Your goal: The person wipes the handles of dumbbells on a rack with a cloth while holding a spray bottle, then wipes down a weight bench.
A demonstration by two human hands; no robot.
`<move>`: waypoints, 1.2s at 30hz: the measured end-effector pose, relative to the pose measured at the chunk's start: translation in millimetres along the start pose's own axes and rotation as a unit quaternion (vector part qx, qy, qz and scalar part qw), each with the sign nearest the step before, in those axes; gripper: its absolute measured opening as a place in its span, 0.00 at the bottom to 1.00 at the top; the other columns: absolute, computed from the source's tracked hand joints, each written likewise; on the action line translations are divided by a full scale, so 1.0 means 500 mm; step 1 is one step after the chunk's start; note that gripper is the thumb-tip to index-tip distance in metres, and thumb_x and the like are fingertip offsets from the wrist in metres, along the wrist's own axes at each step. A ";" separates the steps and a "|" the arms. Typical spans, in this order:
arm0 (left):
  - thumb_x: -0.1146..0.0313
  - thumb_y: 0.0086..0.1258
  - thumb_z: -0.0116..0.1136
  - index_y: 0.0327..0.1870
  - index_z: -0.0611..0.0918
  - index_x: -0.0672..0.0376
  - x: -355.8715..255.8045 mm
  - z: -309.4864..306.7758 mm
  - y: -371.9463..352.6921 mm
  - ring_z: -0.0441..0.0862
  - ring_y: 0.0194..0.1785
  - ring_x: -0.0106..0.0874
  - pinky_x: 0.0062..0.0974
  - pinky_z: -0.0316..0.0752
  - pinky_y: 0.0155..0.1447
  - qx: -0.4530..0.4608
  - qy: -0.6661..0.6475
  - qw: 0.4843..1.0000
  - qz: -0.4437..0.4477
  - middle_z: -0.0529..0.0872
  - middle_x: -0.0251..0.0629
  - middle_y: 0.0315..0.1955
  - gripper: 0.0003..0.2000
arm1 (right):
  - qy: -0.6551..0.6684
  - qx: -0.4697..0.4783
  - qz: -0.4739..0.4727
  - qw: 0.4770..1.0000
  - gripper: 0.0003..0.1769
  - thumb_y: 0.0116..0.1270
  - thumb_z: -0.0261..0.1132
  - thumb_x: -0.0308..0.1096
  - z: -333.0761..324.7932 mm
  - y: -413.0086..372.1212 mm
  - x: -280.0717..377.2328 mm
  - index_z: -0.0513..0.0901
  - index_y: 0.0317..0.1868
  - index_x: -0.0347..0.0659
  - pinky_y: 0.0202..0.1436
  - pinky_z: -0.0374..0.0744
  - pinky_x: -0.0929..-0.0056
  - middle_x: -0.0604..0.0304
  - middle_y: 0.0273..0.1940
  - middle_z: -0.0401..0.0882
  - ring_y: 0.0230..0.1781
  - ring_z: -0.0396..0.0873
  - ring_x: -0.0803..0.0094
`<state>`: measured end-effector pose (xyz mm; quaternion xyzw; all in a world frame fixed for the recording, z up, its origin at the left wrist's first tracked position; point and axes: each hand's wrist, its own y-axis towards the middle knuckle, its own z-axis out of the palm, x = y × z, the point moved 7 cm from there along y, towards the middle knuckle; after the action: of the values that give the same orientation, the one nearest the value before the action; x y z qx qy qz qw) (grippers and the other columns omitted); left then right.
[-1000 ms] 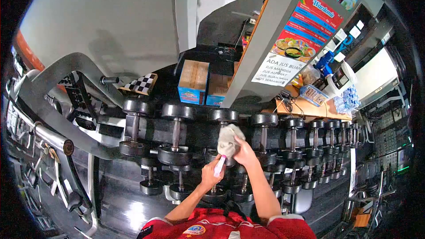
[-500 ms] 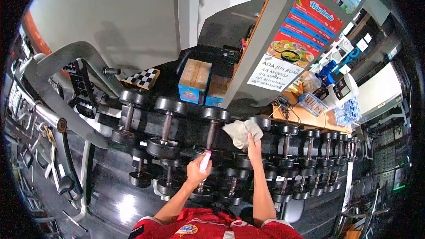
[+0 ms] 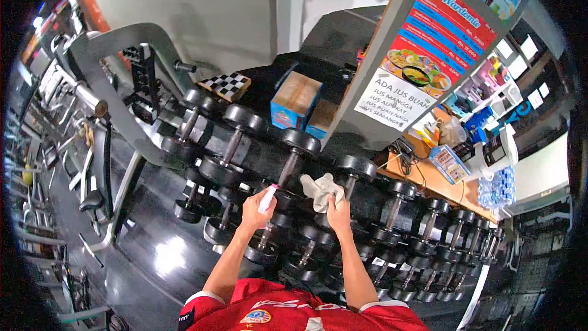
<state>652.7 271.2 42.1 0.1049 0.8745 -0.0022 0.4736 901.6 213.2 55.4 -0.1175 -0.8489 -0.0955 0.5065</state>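
My left hand (image 3: 252, 213) is wrapped round a white and pink bottle (image 3: 267, 198), held in front of a dumbbell (image 3: 290, 168) on the rack. To its right, my right hand (image 3: 338, 213) grips a crumpled pale grey cloth (image 3: 320, 192) that hangs off to the left of the fingers. Behind the cloth and just right of it stands another black dumbbell (image 3: 354, 178). The two hands are apart. Whether the cloth touches a dumbbell, I cannot tell.
Two rows of dumbbells run across the rack. Beyond it are a blue cardboard box (image 3: 296, 101), a checkered board (image 3: 225, 86) and a grey pillar with posters (image 3: 392, 100). A wooden counter (image 3: 456, 190) is at the right, a gym machine (image 3: 116, 43) at the left.
The whole view has tilted and shifted. Both hands have moved left, the cloth now away from the dumbbell head it was over. The bottle and cloth are still held.
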 end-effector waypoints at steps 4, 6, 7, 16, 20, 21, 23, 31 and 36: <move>0.63 0.60 0.58 0.48 0.83 0.56 -0.009 -0.002 0.001 0.83 0.32 0.47 0.36 0.77 0.35 -0.020 0.019 0.999 0.031 0.84 0.49 0.27 0.15 | 0.022 -0.043 -0.019 0.999 0.14 0.72 0.52 0.33 -0.008 0.003 0.008 0.72 0.54 0.35 0.46 0.76 0.65 0.45 0.40 0.82 0.43 0.82 0.52; 0.63 0.61 0.58 0.48 0.83 0.56 -0.001 0.001 -0.005 0.83 0.32 0.47 0.37 0.77 0.36 -0.002 0.009 1.000 0.001 0.84 0.49 0.27 0.15 | 0.005 -0.047 -0.012 0.999 0.14 0.72 0.52 0.33 -0.009 -0.001 0.004 0.72 0.54 0.35 0.45 0.77 0.65 0.45 0.40 0.82 0.43 0.83 0.53; 0.63 0.61 0.59 0.48 0.83 0.56 -0.002 0.000 -0.005 0.83 0.32 0.47 0.37 0.77 0.36 -0.008 0.014 1.000 0.002 0.84 0.49 0.27 0.15 | 0.007 -0.047 -0.012 0.999 0.14 0.72 0.52 0.33 -0.008 -0.002 0.003 0.72 0.54 0.35 0.45 0.77 0.65 0.45 0.40 0.82 0.43 0.83 0.53; 0.62 0.63 0.61 0.46 0.82 0.58 -0.011 -0.001 -0.011 0.84 0.28 0.41 0.32 0.77 0.33 -0.014 -0.010 1.000 0.010 0.84 0.44 0.25 0.14 | -0.003 -0.061 -0.026 0.998 0.16 0.72 0.51 0.32 -0.001 0.005 0.003 0.70 0.57 0.37 0.43 0.78 0.63 0.44 0.39 0.82 0.40 0.83 0.51; 0.69 0.65 0.61 0.45 0.81 0.61 -0.004 0.003 -0.026 0.77 0.20 0.19 0.20 0.72 0.27 -0.025 -0.236 0.970 -0.044 0.81 0.31 0.21 0.10 | -0.031 -0.058 0.018 0.998 0.18 0.72 0.50 0.34 -0.003 0.005 -0.003 0.68 0.59 0.36 0.38 0.77 0.55 0.38 0.37 0.81 0.38 0.80 0.42; 0.69 0.65 0.61 0.44 0.80 0.61 0.005 0.011 -0.035 0.76 0.20 0.19 0.20 0.71 0.26 -0.007 -0.250 0.966 -0.070 0.81 0.31 0.21 0.10 | -0.029 -0.075 -0.003 0.997 0.18 0.72 0.50 0.34 -0.002 0.006 -0.008 0.68 0.59 0.36 0.38 0.77 0.54 0.39 0.36 0.81 0.38 0.80 0.42; 0.69 0.65 0.62 0.43 0.80 0.62 -0.021 0.010 -0.048 0.75 0.20 0.18 0.20 0.71 0.26 0.018 -0.260 0.958 -0.121 0.81 0.31 0.22 0.09 | -0.038 -0.082 -0.007 0.996 0.18 0.72 0.50 0.34 -0.001 0.004 -0.007 0.68 0.59 0.36 0.39 0.77 0.54 0.39 0.37 0.81 0.39 0.80 0.41; 0.63 0.63 0.64 0.34 0.82 0.61 -0.006 0.026 -0.078 0.85 0.33 0.35 0.31 0.76 0.40 0.060 -0.163 0.966 -0.189 0.85 0.44 0.28 0.10 | -0.051 -0.080 0.046 0.994 0.17 0.70 0.53 0.32 -0.007 0.002 -0.007 0.70 0.57 0.34 0.41 0.77 0.58 0.39 0.36 0.81 0.39 0.81 0.43; 0.56 0.62 0.63 0.36 0.82 0.59 -0.023 0.016 -0.056 0.84 0.39 0.47 0.38 0.77 0.43 0.071 -0.086 0.981 -0.160 0.85 0.47 0.30 0.14 | -0.040 -0.124 0.001 0.991 0.17 0.70 0.53 0.31 -0.009 0.001 -0.007 0.71 0.57 0.34 0.41 0.78 0.62 0.42 0.36 0.82 0.38 0.83 0.49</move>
<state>660.0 240.8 44.4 -0.0032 0.8338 -0.1493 0.5315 907.1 212.1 54.5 -0.1843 -0.8497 -0.1949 0.4540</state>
